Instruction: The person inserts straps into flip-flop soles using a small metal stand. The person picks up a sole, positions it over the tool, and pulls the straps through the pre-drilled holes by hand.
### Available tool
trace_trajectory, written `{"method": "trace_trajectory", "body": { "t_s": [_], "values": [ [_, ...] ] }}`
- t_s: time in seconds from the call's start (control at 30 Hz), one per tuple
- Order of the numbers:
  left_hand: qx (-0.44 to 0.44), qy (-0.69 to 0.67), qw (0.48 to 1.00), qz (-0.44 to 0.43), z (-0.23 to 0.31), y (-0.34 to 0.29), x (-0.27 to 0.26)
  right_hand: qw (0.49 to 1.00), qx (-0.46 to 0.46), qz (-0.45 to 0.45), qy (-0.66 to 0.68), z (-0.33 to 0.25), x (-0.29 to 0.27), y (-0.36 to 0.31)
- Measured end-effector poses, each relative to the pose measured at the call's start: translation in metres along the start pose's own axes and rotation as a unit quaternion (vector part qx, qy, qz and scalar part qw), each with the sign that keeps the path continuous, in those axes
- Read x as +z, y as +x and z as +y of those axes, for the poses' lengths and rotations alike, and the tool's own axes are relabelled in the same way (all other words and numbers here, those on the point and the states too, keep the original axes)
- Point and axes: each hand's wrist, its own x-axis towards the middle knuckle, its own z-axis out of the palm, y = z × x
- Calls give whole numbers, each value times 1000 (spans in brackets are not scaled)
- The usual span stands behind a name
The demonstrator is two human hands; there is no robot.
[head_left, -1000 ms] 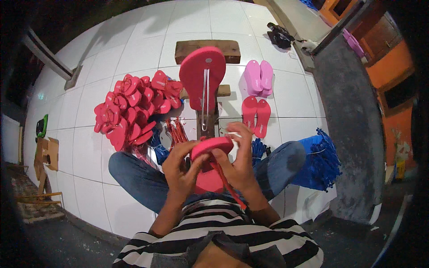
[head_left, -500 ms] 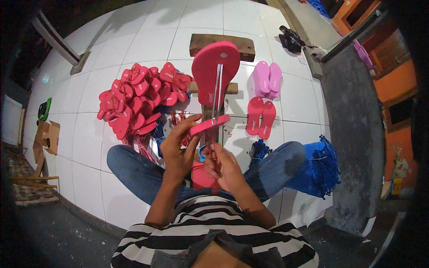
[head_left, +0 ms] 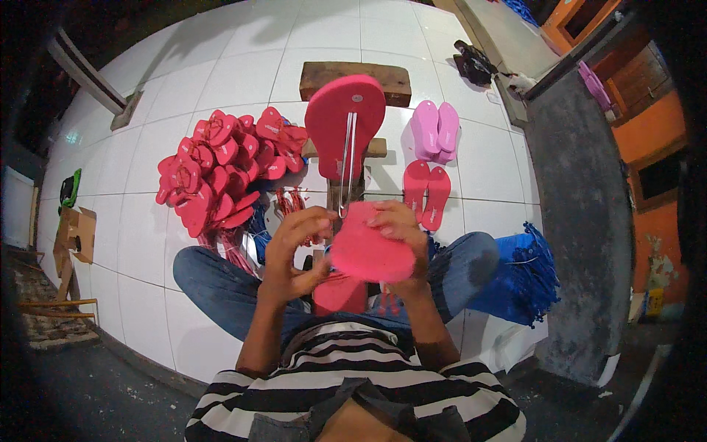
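White floor tiles [head_left: 236,66] spread under nearly everything, bordered on the right by a dark grey strip of floor [head_left: 578,243] and, beyond it, an orange wall [head_left: 648,132]. A post [head_left: 85,77] stood on the far left side. The person sat with legs in blue jeans [head_left: 221,287] bent out to either side.

On the left lay a brown cardboard box [head_left: 83,234]; what it held could not be made out. A black bundle [head_left: 472,65], perhaps a bag, lay at the far right, its contents hidden too.

On the tiles were a heap of red sandals [head_left: 221,169] to the left, a big bunch of blue straps [head_left: 526,276] beside the right knee, and a pink pair of soles [head_left: 427,131] just beyond a red pair of soles [head_left: 426,193]. Straight ahead was a wooden stand [head_left: 394,85], with a red upper sole [head_left: 331,125] and thin metal rods [head_left: 349,147] over it. Another red sole [head_left: 339,295] lay low in front of the person.

The held sole [head_left: 372,247], pinkish red and plain on the face showing, was tilted between the hands, near the lower end of the rods. The right hand [head_left: 403,236] gripped its right side, fingers spread over the top. The left hand [head_left: 294,243] was curled at its left edge; whether it pressed on the sole could not be told.
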Motion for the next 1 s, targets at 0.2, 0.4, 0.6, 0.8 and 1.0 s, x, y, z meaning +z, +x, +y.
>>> {"method": "trace_trajectory", "body": {
  "t_s": [0.2, 0.4, 0.6, 0.8, 1.0],
  "values": [
    [91, -60, 994, 12, -4, 16, -1, 986, -84, -53, -131, -2, 0, 17],
    [97, -47, 994, 20, -4, 30, -4, 986, -84, -69, -129, 2, 0, 31],
    [37, -47, 997, 55, 10, 40, -4, 993, -33, -31, -107, -14, 11, 38],
    [-209, -195, 958, 24, 27, 69, -14, 980, 114, -6, -166, -28, 20, 43],
    [-249, -74, 949, 180, -36, 118, 24, 930, 126, 113, -325, 39, 31, 100]
  ]
}}
